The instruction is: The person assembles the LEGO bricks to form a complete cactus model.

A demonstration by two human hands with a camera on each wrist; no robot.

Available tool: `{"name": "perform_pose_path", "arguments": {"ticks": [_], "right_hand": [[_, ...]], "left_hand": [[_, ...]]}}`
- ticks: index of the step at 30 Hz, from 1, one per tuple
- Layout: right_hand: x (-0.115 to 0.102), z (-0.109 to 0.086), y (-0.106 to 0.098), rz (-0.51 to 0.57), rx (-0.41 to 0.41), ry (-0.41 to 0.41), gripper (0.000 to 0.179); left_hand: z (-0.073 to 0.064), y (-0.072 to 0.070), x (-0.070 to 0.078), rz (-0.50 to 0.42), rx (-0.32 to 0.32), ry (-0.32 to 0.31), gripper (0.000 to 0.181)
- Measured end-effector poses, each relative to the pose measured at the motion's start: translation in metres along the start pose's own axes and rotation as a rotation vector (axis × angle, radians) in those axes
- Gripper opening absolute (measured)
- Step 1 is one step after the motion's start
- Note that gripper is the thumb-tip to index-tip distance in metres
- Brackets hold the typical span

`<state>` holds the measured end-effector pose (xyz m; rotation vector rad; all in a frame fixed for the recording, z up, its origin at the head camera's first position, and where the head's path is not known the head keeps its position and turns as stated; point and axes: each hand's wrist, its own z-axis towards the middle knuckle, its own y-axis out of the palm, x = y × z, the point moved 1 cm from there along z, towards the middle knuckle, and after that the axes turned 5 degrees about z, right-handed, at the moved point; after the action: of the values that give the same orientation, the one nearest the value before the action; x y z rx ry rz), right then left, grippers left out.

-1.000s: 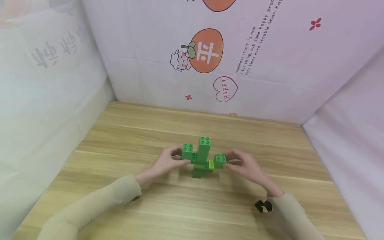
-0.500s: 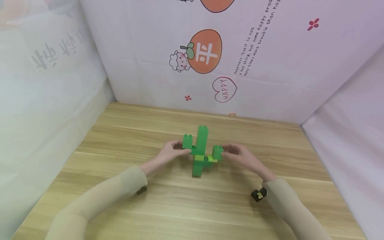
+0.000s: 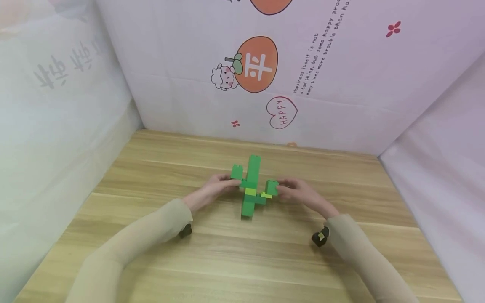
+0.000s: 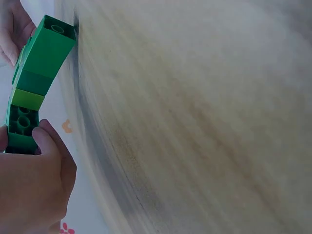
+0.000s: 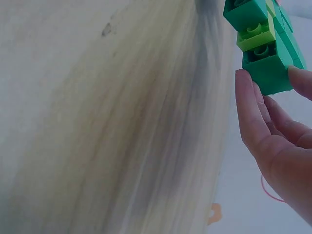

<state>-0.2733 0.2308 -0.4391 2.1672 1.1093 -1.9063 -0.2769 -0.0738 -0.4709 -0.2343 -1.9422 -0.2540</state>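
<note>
A cactus-shaped build of green toy bricks [image 3: 253,170] with lime pieces hangs between my hands in the head view, its top leaning away from me. Hollow undersides of its bricks [image 4: 31,119] show in the left wrist view, and the foot of its column looks raised from the table. My left hand [image 3: 217,187] pinches the left arm of the build between thumb and fingers. On the other side, my right hand [image 3: 301,193] pinches the green end brick [image 5: 268,68] of the right arm. Some fingertips are hidden behind the bricks.
Under the build lies a wood-grain table [image 3: 227,261]. A printed white cloth [image 3: 182,101] stands along the back edge, with white cloth on both sides. Dark devices [image 3: 320,236] sit at both wrists.
Both hands have moved away from me with the brick build, whose top has tipped backward so its front face shows more. The grip of each hand stays the same.
</note>
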Motion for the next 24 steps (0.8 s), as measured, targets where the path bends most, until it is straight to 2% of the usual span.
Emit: {"name": "perform_pose_path", "arguments": {"ticks": [5, 13, 19, 24], "right_hand": [[0.002, 0.007, 0.000, 0.016, -0.014, 0.018, 0.063], [0.010, 0.018, 0.002, 0.025, -0.020, 0.061, 0.061], [0.013, 0.022, 0.004, 0.058, -0.024, 0.088, 0.058], [0.011, 0.023, 0.006, 0.107, -0.033, 0.091, 0.056]], "left_hand": [[0.007, -0.002, 0.000, -0.106, -0.013, -0.039, 0.061], [0.012, -0.004, -0.003, -0.136, 0.002, -0.094, 0.046], [0.014, -0.004, -0.003, -0.166, 0.020, -0.128, 0.045], [0.013, -0.004, -0.001, -0.148, 0.008, -0.130, 0.044]]}}
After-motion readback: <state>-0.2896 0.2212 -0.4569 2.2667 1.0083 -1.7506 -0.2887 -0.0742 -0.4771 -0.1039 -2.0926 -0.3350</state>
